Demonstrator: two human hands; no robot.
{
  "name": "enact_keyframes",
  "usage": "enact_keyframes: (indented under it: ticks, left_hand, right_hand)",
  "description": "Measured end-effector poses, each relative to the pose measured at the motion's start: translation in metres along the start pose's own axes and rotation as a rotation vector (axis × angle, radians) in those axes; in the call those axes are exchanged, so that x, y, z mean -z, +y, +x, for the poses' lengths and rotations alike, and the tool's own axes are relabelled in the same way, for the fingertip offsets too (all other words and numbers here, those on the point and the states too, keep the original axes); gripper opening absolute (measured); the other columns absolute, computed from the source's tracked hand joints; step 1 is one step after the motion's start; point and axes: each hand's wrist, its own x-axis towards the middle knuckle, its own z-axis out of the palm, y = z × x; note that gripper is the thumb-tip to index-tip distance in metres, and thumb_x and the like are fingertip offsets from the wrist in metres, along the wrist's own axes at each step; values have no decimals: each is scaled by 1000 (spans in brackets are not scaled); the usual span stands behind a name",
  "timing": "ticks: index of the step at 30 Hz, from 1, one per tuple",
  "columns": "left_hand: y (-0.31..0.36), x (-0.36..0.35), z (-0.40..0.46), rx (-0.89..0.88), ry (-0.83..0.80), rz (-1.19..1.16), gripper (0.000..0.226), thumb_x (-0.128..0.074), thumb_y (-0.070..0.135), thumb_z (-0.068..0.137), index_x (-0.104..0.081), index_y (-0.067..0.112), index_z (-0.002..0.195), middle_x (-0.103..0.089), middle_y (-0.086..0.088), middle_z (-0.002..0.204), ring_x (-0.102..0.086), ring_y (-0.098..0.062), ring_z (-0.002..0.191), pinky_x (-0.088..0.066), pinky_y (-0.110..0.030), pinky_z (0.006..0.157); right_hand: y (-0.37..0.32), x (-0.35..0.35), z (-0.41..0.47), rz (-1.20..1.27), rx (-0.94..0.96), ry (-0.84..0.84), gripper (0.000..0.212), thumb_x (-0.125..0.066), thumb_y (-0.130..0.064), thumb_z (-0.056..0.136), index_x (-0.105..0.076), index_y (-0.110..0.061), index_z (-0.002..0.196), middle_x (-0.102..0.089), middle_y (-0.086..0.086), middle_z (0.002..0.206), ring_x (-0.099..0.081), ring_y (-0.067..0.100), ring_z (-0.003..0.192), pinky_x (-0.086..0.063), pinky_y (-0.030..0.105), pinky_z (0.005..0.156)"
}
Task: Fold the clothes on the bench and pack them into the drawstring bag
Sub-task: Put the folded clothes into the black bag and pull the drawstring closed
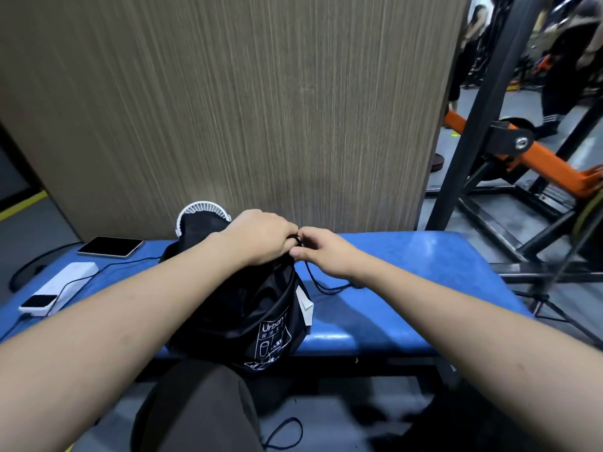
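Item: black nylon drawstring bag with white printed label, standing full on the blue padded vinyl bench, both hands together at its mouth.

Left hand clamps the gathered neck shut, apparently to brace it; right hand pinches the thin black drawstring cord just beside it, likely drawing it tight. No loose clothes visible on the bench, so packing looks finished; contents hidden. 1 white round desk fan is mostly screened behind the bag; fingertips of the left hand are concealed; the print is partly cut off by folds.
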Motion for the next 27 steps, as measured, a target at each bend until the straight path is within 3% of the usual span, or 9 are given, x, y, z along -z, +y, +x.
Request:
enact_keyframes:
  ticks: [2, 4, 8, 12, 17, 22, 27]
  left_hand:
    - [-4, 1, -3, 4, 3, -46, 28, -34, 44, 102, -57, 27, 105, -66, 4, 110, -61, -22, 108, -45, -39, 91]
    - [-10, 0, -7, -15, 6, -146, 24, -37, 46, 101, -54, 29, 102, -65, 9, 105, -61, -19, 104, -46, -40, 90]
    - [-13, -4, -13, -47, -24, -180, 27, -35, 52, 102, -47, 30, 93, -58, 11, 93, -59, -16, 98, -41, -34, 86]
    - [-9, 5, -11, -37, 38, -38, 40, -27, 55, 103, -55, 26, 98, -56, 6, 98, -55, -19, 105, -37, -35, 89]
    - [-21, 8, -19, -4, -5, 13, 33, -26, 54, 103, -44, 31, 89, -56, 7, 101, -53, -20, 108, -37, -35, 91]
    - [-37, -6, -32, 73, -78, -31, 42, -27, 58, 101, -57, 29, 101, -58, 9, 106, -54, -20, 109, -44, -37, 90]
    - [-29, -13, -28, 81, -36, -49, 37, -28, 54, 103, -54, 30, 95, -61, 9, 105, -57, -17, 111, -42, -34, 78]
  right_hand:
    - [-3, -3, -1, 168, -45, -3, 13, -52, -11, 101, -53, -6, 89, -55, 8, 66, -54, 16, 60, -45, 28, 64]
    - [-6, -1, -2, 158, -78, 12, 20, -48, -15, 103, -58, -7, 88, -44, 1, 60, -40, 11, 49, -37, 25, 49]
    - [-14, 20, -5, -600, 67, 117, 26, -43, -35, 103, -60, -22, 88, -47, -4, 61, -45, 19, 62, -30, 34, 58]
    - [-18, 45, -7, -921, 231, 166, 18, -41, -32, 103, -54, -22, 94, -49, 0, 68, -42, 30, 66, -30, 35, 59]
    - [9, 81, -14, -994, 177, 211, 17, -45, -31, 102, -51, -18, 92, -46, 4, 65, -40, 31, 63, -27, 35, 56]
    - [57, 112, -32, -966, -13, 257, 16, -45, -25, 99, -52, -16, 88, -53, 6, 65, -52, 37, 67, -35, 37, 55]
    - [72, 99, -32, -929, -48, 201, 16, -43, -21, 102, -46, -27, 88, -42, -10, 59, -47, 30, 67, -28, 34, 55]
